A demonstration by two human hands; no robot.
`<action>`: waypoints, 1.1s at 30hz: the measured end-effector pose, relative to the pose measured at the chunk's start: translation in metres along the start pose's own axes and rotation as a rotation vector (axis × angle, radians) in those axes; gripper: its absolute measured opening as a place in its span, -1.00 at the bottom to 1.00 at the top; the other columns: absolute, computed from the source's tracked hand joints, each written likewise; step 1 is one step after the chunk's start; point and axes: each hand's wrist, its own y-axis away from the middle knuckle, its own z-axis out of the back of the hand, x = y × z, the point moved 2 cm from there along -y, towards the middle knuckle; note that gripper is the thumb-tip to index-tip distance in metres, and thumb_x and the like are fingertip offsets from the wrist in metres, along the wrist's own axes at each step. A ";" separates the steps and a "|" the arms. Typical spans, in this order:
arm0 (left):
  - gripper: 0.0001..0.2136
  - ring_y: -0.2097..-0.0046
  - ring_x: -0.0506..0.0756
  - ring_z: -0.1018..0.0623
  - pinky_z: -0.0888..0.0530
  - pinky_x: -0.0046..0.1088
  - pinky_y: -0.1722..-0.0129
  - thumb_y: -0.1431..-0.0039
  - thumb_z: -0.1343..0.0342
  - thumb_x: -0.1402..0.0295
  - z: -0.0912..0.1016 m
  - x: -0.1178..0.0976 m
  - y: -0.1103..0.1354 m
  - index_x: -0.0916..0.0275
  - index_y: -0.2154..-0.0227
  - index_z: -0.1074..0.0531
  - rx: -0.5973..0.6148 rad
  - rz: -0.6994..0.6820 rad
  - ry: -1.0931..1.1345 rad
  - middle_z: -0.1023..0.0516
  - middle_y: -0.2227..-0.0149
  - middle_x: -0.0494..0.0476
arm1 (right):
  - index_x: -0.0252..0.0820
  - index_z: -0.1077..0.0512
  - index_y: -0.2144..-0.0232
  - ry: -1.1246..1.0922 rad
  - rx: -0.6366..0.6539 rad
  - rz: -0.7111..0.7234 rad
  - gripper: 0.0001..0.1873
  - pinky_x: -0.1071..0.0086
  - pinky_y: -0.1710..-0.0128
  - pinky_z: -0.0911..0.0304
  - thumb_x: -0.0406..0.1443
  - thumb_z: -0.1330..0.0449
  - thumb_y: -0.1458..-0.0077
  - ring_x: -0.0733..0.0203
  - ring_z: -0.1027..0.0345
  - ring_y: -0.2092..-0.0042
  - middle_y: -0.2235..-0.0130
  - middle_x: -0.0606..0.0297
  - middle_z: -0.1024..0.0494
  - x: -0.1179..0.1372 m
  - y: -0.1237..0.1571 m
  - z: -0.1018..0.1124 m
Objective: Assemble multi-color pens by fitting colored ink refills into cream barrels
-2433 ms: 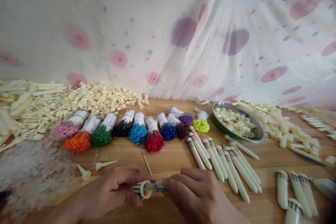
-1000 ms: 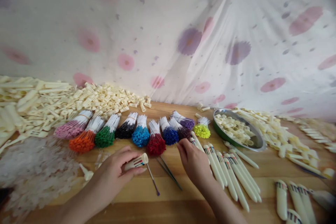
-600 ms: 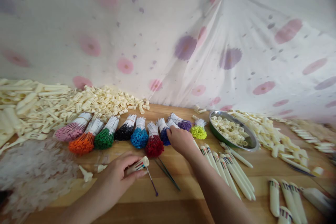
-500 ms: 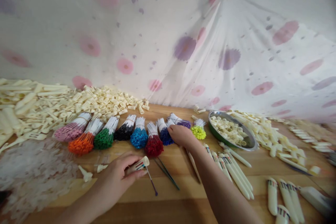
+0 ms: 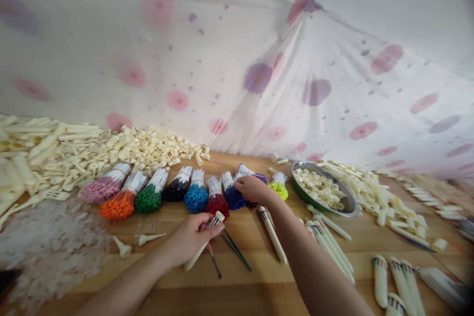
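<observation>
My left hand (image 5: 194,239) is closed round a cream multicolour pen (image 5: 217,219), its slotted end with coloured sliders pointing up and away. A thin purple-tipped refill (image 5: 215,262) shows just beneath that hand. Dark tweezers (image 5: 237,251) lie on the table to its right. My right hand (image 5: 255,189) reaches in among the bundled refills, its curled fingers between the dark blue bundle (image 5: 233,195) and the purple bundle (image 5: 252,173). What its fingertips pinch is hidden. Close to my left hand sits the red bundle (image 5: 217,200).
Pink, orange, green, black and light blue refill bundles (image 5: 196,195) line up leftward; a yellow bundle (image 5: 278,188) is right. Cream parts fill a metal bowl (image 5: 350,205) and heaps (image 5: 155,145). Assembled pens (image 5: 329,244) lie right, clear plastic pieces (image 5: 55,237) left.
My left hand has shifted right and turned the pen, whose slotted end now points more upward. My right hand stays at the bundles. The camera view has tilted slightly.
</observation>
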 end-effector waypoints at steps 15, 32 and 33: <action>-0.86 0.15 0.13 -0.47 -0.41 -0.39 0.15 -0.05 -0.13 0.33 0.020 -0.003 0.033 0.17 0.30 -0.49 -0.208 -0.251 -0.110 -0.49 0.23 0.09 | -0.12 0.02 0.74 -1.279 0.290 0.250 -0.60 0.59 0.81 0.27 -0.10 -0.05 0.10 0.53 0.21 0.78 0.78 0.61 0.03 -0.002 0.121 -0.024; -0.66 0.21 0.05 -0.53 -0.47 -0.46 0.22 -0.09 -0.05 0.55 0.023 0.007 0.057 0.00 0.15 -0.48 -0.262 -0.515 -0.430 -0.51 0.24 0.04 | -0.17 -0.06 0.80 -1.760 0.653 0.324 -0.63 0.64 0.87 0.35 -0.28 -0.17 0.19 0.58 0.26 0.82 0.80 0.63 0.00 0.030 0.103 -0.054; -0.66 0.21 0.05 -0.53 -0.47 -0.47 0.22 -0.08 -0.05 0.56 0.023 0.007 0.057 0.01 0.16 -0.48 -0.261 -0.517 -0.432 -0.51 0.24 0.04 | -0.17 -0.07 0.80 -1.764 0.657 0.319 -0.63 0.64 0.87 0.35 -0.28 -0.18 0.19 0.58 0.26 0.82 0.80 0.63 0.00 0.030 0.102 -0.056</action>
